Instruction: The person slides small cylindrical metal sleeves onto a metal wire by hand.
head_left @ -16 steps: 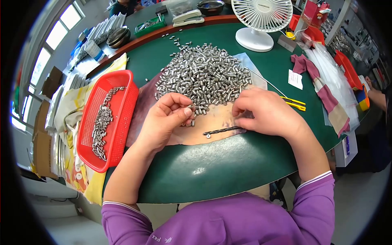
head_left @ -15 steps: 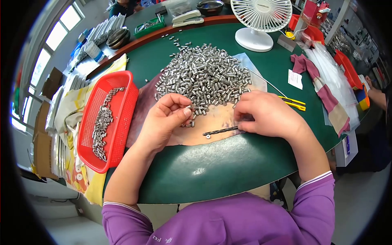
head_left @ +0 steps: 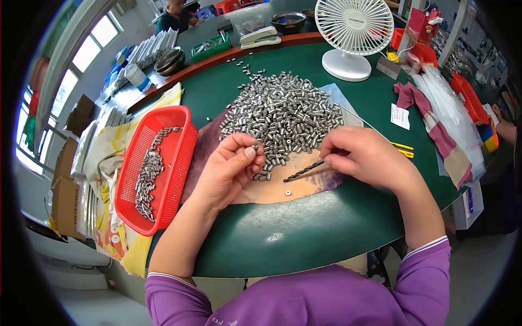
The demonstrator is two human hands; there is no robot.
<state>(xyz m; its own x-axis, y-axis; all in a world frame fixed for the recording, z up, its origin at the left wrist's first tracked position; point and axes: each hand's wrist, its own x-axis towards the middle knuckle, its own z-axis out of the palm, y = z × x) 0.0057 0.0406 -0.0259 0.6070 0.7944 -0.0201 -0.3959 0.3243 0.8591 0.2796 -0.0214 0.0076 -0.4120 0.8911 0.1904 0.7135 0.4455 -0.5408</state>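
Observation:
A big heap of small silver metal cylinders point(head_left: 283, 114) lies on a brownish sheet point(head_left: 272, 187) on the green table point(head_left: 304, 233). My left hand point(head_left: 231, 168) pinches one small cylinder point(head_left: 254, 147) between thumb and fingertips at the heap's near edge. My right hand point(head_left: 364, 157) grips a thin dark rod point(head_left: 302, 171) strung with several cylinders; its tip points left toward my left hand. One loose cylinder point(head_left: 287, 192) lies on the sheet just below the rod.
A red mesh basket point(head_left: 136, 212) at the left holds strings of cylinders. A white desk fan point(head_left: 350, 32) stands at the back. A pink-striped cloth point(head_left: 429, 122), plastic bags, yellow sticks point(head_left: 402, 148) and red bins lie right. Another person's hand shows at the far right edge.
My left hand has picked one cylinder from the heap and lifted it slightly. The rod's tip has tilted up off the sheet, and one cylinder now lies loose below it.

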